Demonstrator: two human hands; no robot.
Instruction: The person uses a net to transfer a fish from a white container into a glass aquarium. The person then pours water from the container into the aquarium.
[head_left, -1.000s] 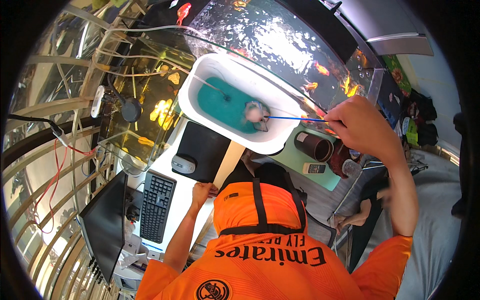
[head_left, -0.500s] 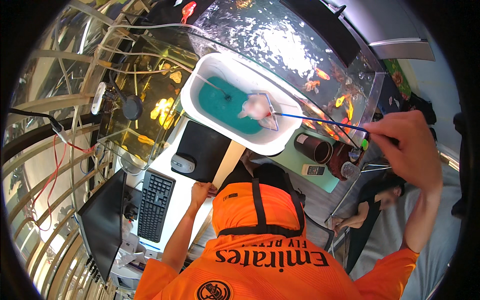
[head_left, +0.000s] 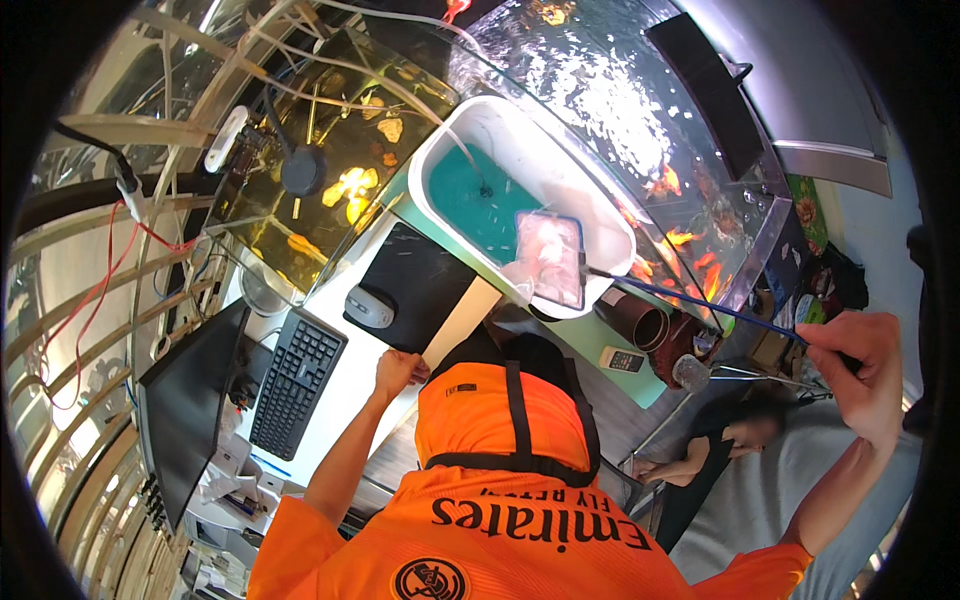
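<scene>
My right hand (head_left: 858,370) is at the right, its fingers closed on the end of a fish net's long blue handle. The net (head_left: 552,255), a blue rectangular frame with pale mesh, sits over the near right part of a white tub (head_left: 425,205). Part of its mesh hangs at the tub's near rim, and a reddish shape shows through it; I cannot tell what that is. Blue-green water (head_left: 465,205) lies in the tub, with a clear hose in it. My left hand (head_left: 400,372) is closed at the white desk's edge; what its fingers grip, if anything, is hidden.
A large aquarium (head_left: 600,110) with orange fish stands behind the tub, a smaller tank (head_left: 390,130) at its left. A mouse (head_left: 369,306), keyboard (head_left: 298,382) and monitor (head_left: 192,400) occupy the desk. Near the handle are a dark cup (head_left: 635,322) and remote (head_left: 622,359). Another person (head_left: 715,455) is at right.
The net has come toward me, from over the tub's water to its near right rim. My right hand has moved down and right with the handle. My left hand stays at the desk edge.
</scene>
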